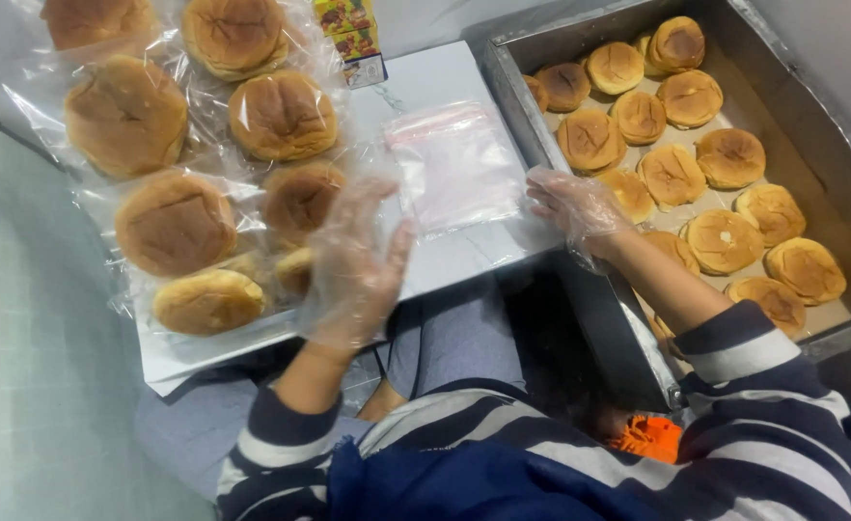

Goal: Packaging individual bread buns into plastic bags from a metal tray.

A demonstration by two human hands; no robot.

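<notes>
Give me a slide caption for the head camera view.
Gloved hands, left and right, at an empty plastic bag between bagged buns and tray.

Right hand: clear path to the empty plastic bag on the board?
Probably yes. The right hand is open, with its fingers at the right edge of the empty bag. Nothing lies between them; the tray of unwrapped buns sits behind the hand.

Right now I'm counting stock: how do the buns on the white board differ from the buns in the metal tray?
The buns on the white board sit sealed in clear plastic bags; the buns in the metal tray lie bare. The board's look larger, though nearer the camera; the tray's are more numerous. All are round and golden-brown.
</notes>
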